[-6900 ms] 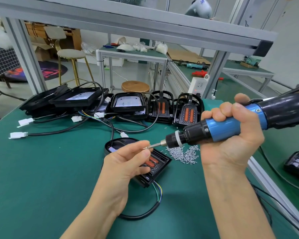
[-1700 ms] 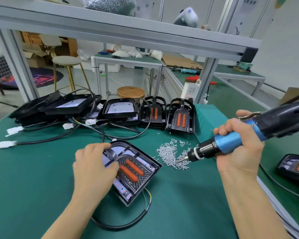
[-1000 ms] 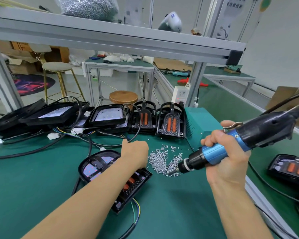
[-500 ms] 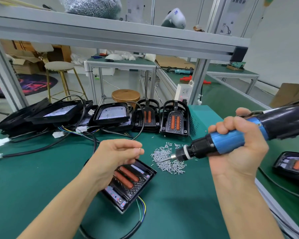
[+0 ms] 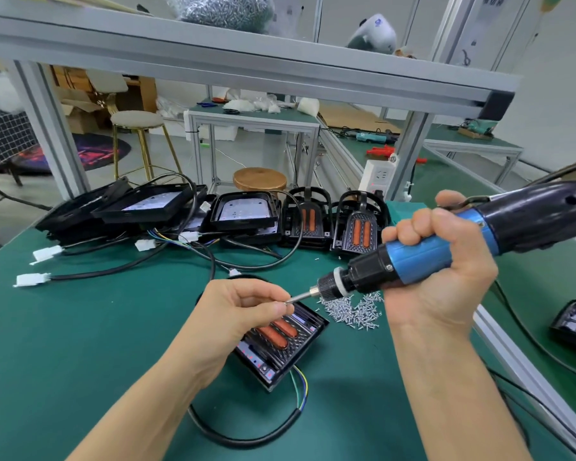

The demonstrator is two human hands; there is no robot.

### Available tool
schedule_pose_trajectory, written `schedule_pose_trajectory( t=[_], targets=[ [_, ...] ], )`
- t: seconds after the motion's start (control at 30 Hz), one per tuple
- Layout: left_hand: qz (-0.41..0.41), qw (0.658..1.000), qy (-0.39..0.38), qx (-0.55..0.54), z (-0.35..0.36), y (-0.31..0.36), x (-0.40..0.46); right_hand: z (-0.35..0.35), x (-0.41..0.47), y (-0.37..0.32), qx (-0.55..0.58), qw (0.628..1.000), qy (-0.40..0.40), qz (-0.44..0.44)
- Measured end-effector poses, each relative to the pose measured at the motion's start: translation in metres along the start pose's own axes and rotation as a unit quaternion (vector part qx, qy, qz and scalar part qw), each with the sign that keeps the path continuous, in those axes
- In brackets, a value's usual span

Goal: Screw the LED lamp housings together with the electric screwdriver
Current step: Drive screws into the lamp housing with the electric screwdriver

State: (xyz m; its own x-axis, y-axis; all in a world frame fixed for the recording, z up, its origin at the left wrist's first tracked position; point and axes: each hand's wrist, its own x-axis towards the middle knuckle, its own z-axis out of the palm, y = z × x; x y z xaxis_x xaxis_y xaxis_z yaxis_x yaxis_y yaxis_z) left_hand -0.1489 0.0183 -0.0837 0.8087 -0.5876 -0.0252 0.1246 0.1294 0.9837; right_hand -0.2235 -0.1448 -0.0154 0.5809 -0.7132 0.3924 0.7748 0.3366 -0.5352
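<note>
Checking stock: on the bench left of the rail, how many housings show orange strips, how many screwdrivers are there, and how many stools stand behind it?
Housings: 3
Screwdriver: 1
Stools: 2
Total: 6

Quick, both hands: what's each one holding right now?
Left hand: fingertips pinched at the screwdriver's bit tip; any screw there is too small to tell.
Right hand: gripping the electric screwdriver.

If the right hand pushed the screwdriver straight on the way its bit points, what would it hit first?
The left hand's fingertips: the electric screwdriver in the right hand has its bit tip right at them, probably on a pinched screw too small to confirm.
</note>
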Motion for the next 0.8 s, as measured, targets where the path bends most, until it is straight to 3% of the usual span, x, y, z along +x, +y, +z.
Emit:
schedule_pose_trajectory(
  t=[0.37, 0.53, 0.6, 0.67, 0.8],
  targets=[
    [0.021, 1.0, 0.009, 0.006, 0.002, -0.004, 0.005, -0.003, 0.001, 0.003, -0.012, 1.0, -0.011, -0.007],
    [0.049, 0.992, -0.005, 0.117, 0.009, 0.0, 0.015, -0.007, 0.007, 0.005, -0.015, 1.0, -0.013, -0.014],
    [0.08, 0.966, 0.002, 0.244, 0.01, 0.0, 0.022, -0.011, 0.009, 0.005, -0.029, 0.999, -0.014, -0.021],
    [0.105, 0.92, 0.015, 0.378, 0.012, -0.001, 0.029, -0.015, 0.01, 0.007, -0.052, 0.998, -0.011, -0.032],
    [0.117, 0.857, 0.021, 0.501, 0.02, -0.005, 0.039, -0.027, 0.008, 0.018, -0.119, 0.991, -0.01, -0.052]
  ],
)
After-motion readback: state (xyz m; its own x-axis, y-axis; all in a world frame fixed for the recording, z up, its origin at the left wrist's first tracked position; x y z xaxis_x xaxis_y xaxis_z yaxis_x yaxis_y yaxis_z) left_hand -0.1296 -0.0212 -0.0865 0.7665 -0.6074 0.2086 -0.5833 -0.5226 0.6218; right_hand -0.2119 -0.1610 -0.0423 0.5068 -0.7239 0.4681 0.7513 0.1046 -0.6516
